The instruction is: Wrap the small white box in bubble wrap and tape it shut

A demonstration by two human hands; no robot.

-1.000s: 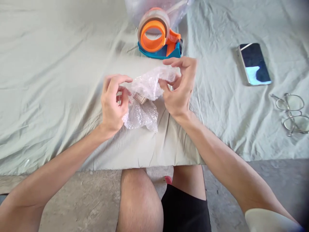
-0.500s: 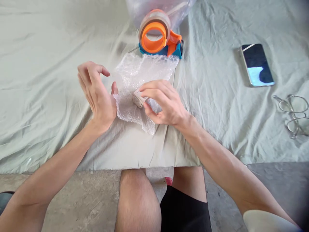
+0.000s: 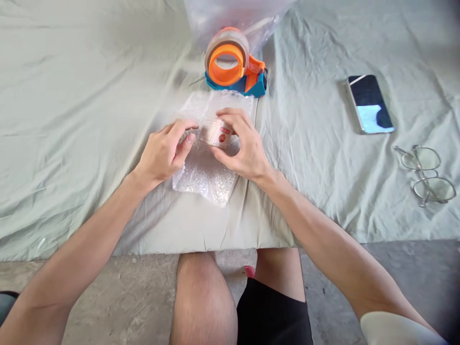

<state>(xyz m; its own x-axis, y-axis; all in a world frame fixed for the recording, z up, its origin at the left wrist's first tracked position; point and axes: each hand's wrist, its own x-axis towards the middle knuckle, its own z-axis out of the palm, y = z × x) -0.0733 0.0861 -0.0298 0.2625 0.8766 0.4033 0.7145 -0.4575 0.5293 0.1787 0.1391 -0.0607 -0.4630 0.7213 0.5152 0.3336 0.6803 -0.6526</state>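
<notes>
Head view, box [image 3: 219, 133] in right hand [image 3: 248, 149], cloth edge [image 3: 151, 251] well apart

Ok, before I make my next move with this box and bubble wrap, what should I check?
1. Box in grip: ok, between the thumb and fingers of the right hand.
2. Left hand free: ok, thumb and forefinger apart beside the box.
3. Wrap behind and in front of the box: ok, it shows on both sides.
4. Box resting on the wrap: cannot tell, it may be held slightly above.
5. Tape dispenser nearby: ok, just beyond the wrap.
6. Phone and glasses off the wrap: ok, both well to the right.
</notes>
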